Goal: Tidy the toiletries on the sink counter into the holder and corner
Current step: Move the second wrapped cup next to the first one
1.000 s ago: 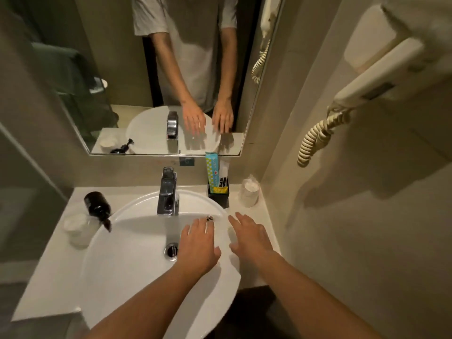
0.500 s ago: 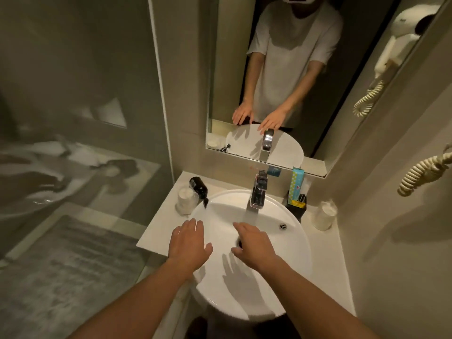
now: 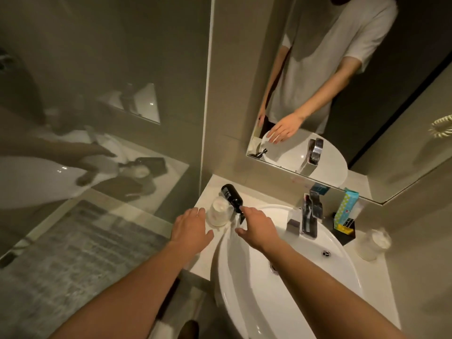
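A black pump bottle (image 3: 231, 196) lies tipped over on the counter's left side, leaning against an upside-down clear cup (image 3: 218, 212). My right hand (image 3: 256, 227) is spread open over the basin's left rim, its fingertips at the bottle's pump end. My left hand (image 3: 192, 228) hovers open just left of the cup and holds nothing. At the back right, a black holder (image 3: 344, 232) contains a teal toothpaste box (image 3: 346, 206). A second wrapped cup (image 3: 371, 244) stands in the right corner.
The white round basin (image 3: 342, 260) fills the counter (image 3: 215, 263), with a chrome faucet (image 3: 309, 217) at its back. A mirror (image 3: 367, 69) hangs above. A glass partition (image 3: 97, 118) borders the left. A coiled cord (image 3: 441, 128) hangs on the right wall.
Both hands have moved left across the basin, from near the drain to the tipped bottle and cup. My view has turned left and drawn closer.
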Available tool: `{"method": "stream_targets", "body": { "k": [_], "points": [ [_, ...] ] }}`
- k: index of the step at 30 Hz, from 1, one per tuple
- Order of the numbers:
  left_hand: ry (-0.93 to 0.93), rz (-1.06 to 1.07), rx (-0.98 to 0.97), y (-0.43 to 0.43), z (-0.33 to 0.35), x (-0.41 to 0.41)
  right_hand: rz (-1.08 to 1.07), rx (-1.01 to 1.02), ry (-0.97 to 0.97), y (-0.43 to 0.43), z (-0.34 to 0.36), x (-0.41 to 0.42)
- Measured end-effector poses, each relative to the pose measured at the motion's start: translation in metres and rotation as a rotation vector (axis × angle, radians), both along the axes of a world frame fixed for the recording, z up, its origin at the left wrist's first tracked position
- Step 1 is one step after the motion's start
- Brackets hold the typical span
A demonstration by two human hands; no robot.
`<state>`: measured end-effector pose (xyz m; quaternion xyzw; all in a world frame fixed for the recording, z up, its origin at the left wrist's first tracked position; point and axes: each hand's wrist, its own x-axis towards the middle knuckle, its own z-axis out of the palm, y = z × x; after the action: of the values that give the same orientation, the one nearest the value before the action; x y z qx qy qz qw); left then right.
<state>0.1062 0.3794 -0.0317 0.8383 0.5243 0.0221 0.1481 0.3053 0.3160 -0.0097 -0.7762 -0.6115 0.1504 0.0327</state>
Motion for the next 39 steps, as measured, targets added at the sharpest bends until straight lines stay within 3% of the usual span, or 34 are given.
{"method": "stream_targets", "body": {
  "k": [12, 25, 39],
  "points": [
    [-0.083, -0.049, -0.251, 0.074, -0.026, 0.027, 0.094, -0.048, -0.052, 0.085, -0.015, 0.016],
    [-0.133, -0.095, -0.321, 0.098, -0.048, 0.043, 0.286, -0.115, -0.200, 0.119, -0.046, 0.020],
    [-0.206, -0.088, -0.348, 0.102, -0.053, 0.040, 0.240, -0.056, -0.072, 0.115, -0.044, 0.012]
  ]
}}
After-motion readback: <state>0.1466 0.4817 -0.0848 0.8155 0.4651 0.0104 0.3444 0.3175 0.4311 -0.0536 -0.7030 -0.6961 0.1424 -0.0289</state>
